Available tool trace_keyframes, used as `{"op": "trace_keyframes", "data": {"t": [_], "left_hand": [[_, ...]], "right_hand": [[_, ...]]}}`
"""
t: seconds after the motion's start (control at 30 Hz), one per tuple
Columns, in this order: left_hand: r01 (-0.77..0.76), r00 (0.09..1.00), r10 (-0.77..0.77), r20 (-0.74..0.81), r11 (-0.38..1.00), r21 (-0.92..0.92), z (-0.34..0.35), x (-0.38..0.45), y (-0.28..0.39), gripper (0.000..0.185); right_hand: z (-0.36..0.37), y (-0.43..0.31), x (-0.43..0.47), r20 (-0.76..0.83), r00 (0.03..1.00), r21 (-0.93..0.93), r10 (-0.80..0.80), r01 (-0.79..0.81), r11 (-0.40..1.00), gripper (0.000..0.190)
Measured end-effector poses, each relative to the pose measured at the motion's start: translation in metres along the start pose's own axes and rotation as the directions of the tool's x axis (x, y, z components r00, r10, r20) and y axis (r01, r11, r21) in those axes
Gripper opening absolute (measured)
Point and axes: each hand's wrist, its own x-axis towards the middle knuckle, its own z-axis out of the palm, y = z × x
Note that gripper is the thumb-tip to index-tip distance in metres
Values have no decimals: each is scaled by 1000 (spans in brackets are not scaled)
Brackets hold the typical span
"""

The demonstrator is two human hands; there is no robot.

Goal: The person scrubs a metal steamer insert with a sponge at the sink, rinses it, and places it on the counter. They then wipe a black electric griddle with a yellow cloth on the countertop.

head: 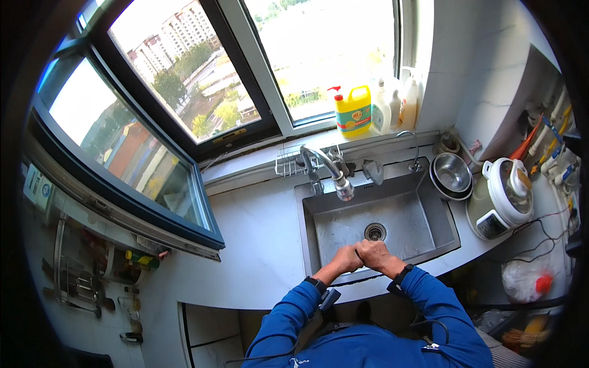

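Both hands are together over the near part of a stainless steel sink (pixel 336 225). My left hand (pixel 347 260) is curled, its knuckles against my right hand (pixel 372 254). The fingers of both are bent; a small dark thing shows between them, too little of it to name, and I cannot tell which hand holds it. The drain strainer (pixel 375 232) lies just beyond my right hand. A chrome faucet (pixel 331 168) arches over the sink's far left part, and no water is seen running from it.
A yellow detergent jug (pixel 353 112) and several bottles (pixel 381 110) stand on the windowsill. Metal bowls (pixel 453 172) and a white electric cooker (pixel 501 198) stand right of the sink. An open window sash (pixel 138 184) reaches over the counter (pixel 248 257) at left.
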Motion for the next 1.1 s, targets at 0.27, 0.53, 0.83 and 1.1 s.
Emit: {"op": "trace_keyframes", "data": {"t": [0.27,0.53,0.83,1.1], "left_hand": [[-113,962,148,-231,981,156,23,0,-17,20],[-145,913,275,-300,908,392,25,2,-9,9],[194,925,-372,79,284,-939,-38,-46,-1,23],[-56,941,-329,-80,83,-995,-31,-126,4,40]], "right_hand": [[9,2,3,193,963,166,190,-223,961,18],[-14,19,12,328,938,469,113,-265,843,26],[-37,22,-14,199,773,679,603,-552,484,53],[-48,-57,6,303,929,937,214,-331,109,59]]}}
